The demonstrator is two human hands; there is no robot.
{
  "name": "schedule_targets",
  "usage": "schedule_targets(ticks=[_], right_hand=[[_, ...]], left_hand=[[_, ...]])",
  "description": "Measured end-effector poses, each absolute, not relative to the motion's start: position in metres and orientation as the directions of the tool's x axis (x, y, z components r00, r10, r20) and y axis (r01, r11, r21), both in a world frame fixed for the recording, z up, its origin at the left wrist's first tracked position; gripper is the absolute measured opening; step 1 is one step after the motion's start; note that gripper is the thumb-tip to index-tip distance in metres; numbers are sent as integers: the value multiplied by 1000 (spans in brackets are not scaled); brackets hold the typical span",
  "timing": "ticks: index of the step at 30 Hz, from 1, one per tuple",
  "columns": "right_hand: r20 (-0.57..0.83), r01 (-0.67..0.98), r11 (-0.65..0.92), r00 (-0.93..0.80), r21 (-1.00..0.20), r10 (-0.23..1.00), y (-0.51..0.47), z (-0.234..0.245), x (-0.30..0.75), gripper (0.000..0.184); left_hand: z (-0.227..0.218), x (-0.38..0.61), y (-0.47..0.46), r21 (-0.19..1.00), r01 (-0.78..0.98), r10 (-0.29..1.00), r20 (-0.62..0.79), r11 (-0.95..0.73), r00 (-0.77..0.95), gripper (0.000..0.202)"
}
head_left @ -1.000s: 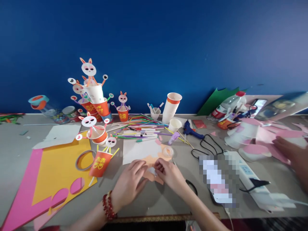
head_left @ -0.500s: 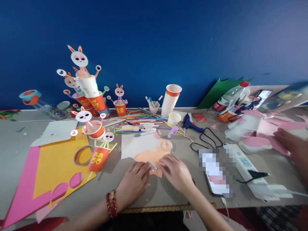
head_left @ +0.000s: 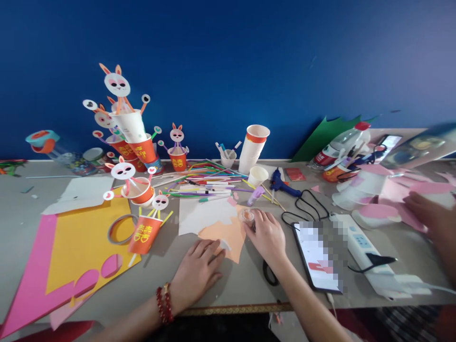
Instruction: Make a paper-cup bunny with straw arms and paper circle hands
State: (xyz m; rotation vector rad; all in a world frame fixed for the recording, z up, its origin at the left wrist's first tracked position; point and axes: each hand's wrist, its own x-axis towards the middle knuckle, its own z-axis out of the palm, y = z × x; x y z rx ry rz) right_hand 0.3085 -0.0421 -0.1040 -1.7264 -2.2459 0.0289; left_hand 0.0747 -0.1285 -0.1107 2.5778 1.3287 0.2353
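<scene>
My left hand (head_left: 198, 273) lies flat with its fingers out, the fingertips touching the lower left edge of a torn peach paper sheet (head_left: 228, 232). A small white paper strip (head_left: 225, 245) rests on that sheet near those fingertips. Thumb and fingers of my right hand (head_left: 267, 235) are closed on the right side of a small roll of clear tape (head_left: 245, 215) at the sheet's upper right. White paper (head_left: 190, 216) lies partly under the peach sheet. By my right wrist is a black loop handle (head_left: 269, 275), the rest of it hidden.
Several rabbit-faced paper cups (head_left: 145, 233) stand at left beside yellow paper (head_left: 85, 237) and a wide tape roll (head_left: 121, 230). Pens and sticks (head_left: 203, 183) lie behind. At right are a blue glue gun (head_left: 285, 184), phone (head_left: 317, 256), power strip (head_left: 363, 242) and another person's hand (head_left: 427, 213).
My right hand has left the white strip and moved up and right to the tape roll. My left hand has slid slightly back, leaving the strip on the peach paper.
</scene>
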Motion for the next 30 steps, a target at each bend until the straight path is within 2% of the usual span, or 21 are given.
schedule_targets(ticks=[3, 7, 11, 14, 18, 25, 30], right_hand=[[267, 893, 348, -275, -285, 924, -45, -99, 309, 27], [282, 706, 530, -449, -469, 848, -68, -93, 298, 33], [255, 601, 560, -519, -569, 816, -91, -102, 286, 44], [264, 613, 542, -488, -575, 832, -96, -111, 283, 48], [277, 640, 562, -496, -524, 823, -96, -116, 283, 53], [262, 658, 573, -516, -488, 816, -94, -119, 279, 58], [224, 647, 553, -522, -525, 823, -94, -124, 280, 60]], left_hand=[[-113, 75, -130, 275, 788, 824, 27, -551, 567, 50], [-115, 76, -130, 272, 802, 837, 27, -532, 547, 52], [-115, 73, -132, 316, 783, 832, 38, -535, 553, 47], [-115, 63, -136, 419, 740, 833, 77, -525, 548, 37], [-113, 54, -135, 521, 709, 871, 165, -476, 463, 27], [-112, 72, -109, 542, 696, 871, 162, -471, 464, 56], [-119, 74, -103, 538, 706, 874, 133, -460, 468, 50]])
